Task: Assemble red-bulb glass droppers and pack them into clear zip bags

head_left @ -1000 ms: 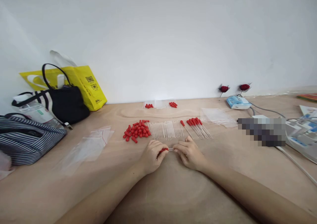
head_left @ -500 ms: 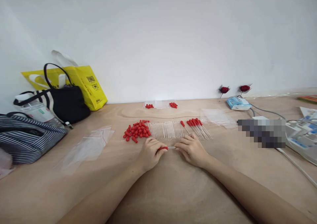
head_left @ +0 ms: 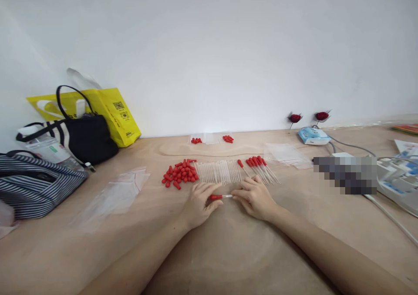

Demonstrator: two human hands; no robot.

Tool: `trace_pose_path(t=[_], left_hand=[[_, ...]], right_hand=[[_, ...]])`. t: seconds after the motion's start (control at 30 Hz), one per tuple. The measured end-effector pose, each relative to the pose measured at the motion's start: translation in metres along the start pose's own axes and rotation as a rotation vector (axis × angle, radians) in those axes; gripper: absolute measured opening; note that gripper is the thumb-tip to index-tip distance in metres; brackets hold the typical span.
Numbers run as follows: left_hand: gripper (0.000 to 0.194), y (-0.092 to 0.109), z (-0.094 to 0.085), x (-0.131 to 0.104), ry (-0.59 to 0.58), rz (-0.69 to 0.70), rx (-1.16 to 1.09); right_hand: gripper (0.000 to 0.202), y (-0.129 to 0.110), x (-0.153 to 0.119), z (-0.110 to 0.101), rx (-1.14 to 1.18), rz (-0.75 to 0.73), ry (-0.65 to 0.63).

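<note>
A glass dropper tube with a red rubber bulb (head_left: 215,197) on its left end lies level between my hands. My right hand (head_left: 256,198) pinches the tube near its right end. My left hand (head_left: 200,203) is open around the bulb, thumb and fingers apart, with the bulb showing in the gap. Just beyond my left hand is a pile of loose red bulbs (head_left: 179,172). A row of bare glass tubes (head_left: 218,172) lies beyond both hands. Several droppers with red bulbs fitted (head_left: 257,161) lie beyond my right hand.
Clear plastic bags lie on the left (head_left: 126,188) and right (head_left: 284,152). Small bags with red bulbs (head_left: 196,141) rest by the wall. A striped bag (head_left: 48,182), a black bag (head_left: 91,138) and a yellow bag (head_left: 120,116) stand left. A power strip (head_left: 396,186) with cables is right.
My left fingers and thumb have spread apart from the red bulb, so more of it shows. My right hand still holds the tube in about the same place.
</note>
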State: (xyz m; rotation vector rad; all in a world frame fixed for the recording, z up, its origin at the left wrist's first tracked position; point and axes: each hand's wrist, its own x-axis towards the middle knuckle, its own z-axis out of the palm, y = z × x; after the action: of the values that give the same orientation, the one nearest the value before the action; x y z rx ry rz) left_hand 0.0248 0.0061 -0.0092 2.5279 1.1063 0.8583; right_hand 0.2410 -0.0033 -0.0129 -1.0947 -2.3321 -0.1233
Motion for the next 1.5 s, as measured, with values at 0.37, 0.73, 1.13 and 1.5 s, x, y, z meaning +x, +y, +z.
trace_pose_path(t=[0.37,0.73,1.13,1.5], left_hand=[[0.029,-0.002,0.002,0.001,0.073,-0.047,0.066],[0.019,-0.004,0.003,0.001,0.033,-0.046,0.065],[0.012,-0.003,0.002,0.002,0.031,-0.035,0.074],[0.007,-0.014,-0.005,0.005,0.293,-0.262,0.369]], right_hand=[[0.03,0.047,0.013,0.012,-0.281,0.79,0.02],[0.024,0.049,0.026,0.019,-0.269,0.86,0.019],[0.019,0.048,0.034,0.017,-0.177,0.976,-0.029],[0.023,0.035,0.036,0.012,-0.17,0.793,-0.068]])
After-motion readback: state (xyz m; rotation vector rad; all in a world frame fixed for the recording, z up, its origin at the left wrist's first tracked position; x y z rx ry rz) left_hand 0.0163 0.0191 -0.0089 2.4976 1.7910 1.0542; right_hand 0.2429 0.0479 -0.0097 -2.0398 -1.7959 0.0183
